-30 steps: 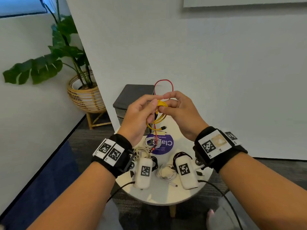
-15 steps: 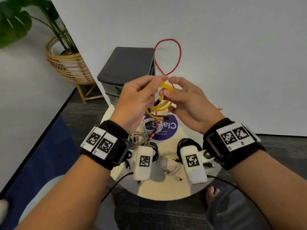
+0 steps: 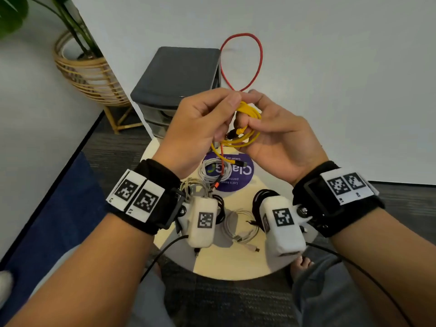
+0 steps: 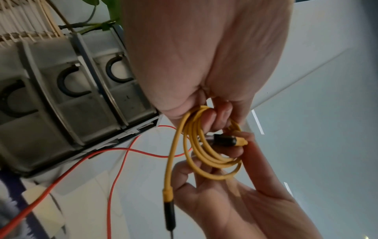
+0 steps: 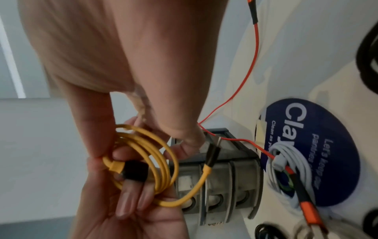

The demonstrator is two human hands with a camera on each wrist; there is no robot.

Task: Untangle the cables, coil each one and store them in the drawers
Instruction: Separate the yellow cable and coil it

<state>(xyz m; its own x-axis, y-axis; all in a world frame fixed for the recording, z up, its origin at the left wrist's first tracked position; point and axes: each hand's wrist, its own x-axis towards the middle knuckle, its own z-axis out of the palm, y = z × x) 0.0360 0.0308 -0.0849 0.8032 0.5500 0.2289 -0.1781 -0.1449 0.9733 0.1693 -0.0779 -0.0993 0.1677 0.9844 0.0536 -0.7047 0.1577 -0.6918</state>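
Pinching the yellow cable [image 3: 247,128] with both hands, left hand [image 3: 200,128] and right hand [image 3: 280,138] curled round its loops above the worktop [image 3: 238,263], keeping the coil from springing apart; red cable [image 3: 259,57] threading through, drawers [image 3: 174,74] behind.

i see both hands raised over the round table [image 3: 236,267], left hand [image 3: 195,128] and right hand [image 3: 280,140] meeting around one coiled cable [image 3: 247,128]. a loop of another cable [image 3: 240,60] rises behind them. the drawer unit [image 3: 177,74] stands beyond the table's far-left edge, the plant basket [image 3: 85,76] further left. more coiled cables [image 3: 240,228] lie on the table below my wrists.
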